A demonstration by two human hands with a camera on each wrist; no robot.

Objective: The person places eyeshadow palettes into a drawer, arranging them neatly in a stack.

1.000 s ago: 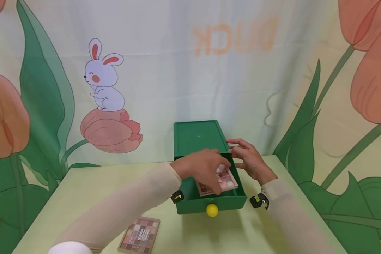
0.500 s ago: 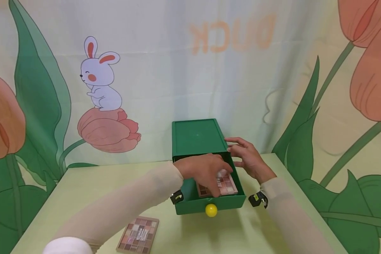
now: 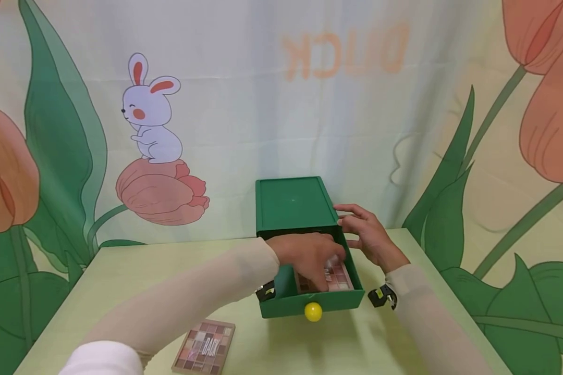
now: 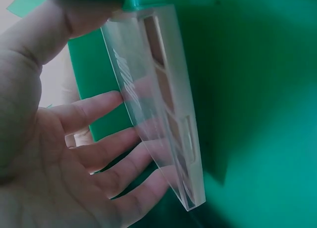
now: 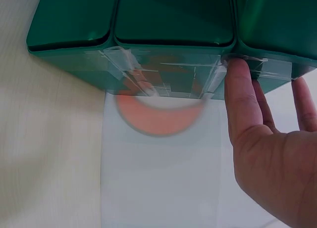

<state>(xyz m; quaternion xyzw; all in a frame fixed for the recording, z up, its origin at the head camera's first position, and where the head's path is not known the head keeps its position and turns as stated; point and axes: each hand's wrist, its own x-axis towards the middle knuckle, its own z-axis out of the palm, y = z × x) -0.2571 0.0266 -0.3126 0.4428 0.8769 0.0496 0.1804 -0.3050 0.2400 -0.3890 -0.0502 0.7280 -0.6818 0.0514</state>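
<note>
My left hand (image 3: 309, 255) grips an eyeshadow palette (image 3: 341, 278) inside the pulled-out drawer (image 3: 286, 307) of a green box (image 3: 293, 203). In the left wrist view, the thumb lies at one end of the palette (image 4: 185, 104) and the fingertips touch its clear lid; the palette stands tilted on edge close over green plastic. With fairly straight fingers, my right hand (image 3: 368, 234) touches the box's right side. The right wrist view shows its fingertips against the edge of the green box (image 5: 173, 20), which has clear tape along it.
A second eyeshadow palette (image 3: 205, 348), lettered BACK, lies on the pale table (image 3: 136, 281) left of the drawer. The drawer front carries a yellow ball knob (image 3: 313, 311). Behind the box hangs a printed curtain (image 3: 244, 104).
My left hand and the palette have moved slightly lower and to the right inside the drawer. My right hand stays at the box's side.
</note>
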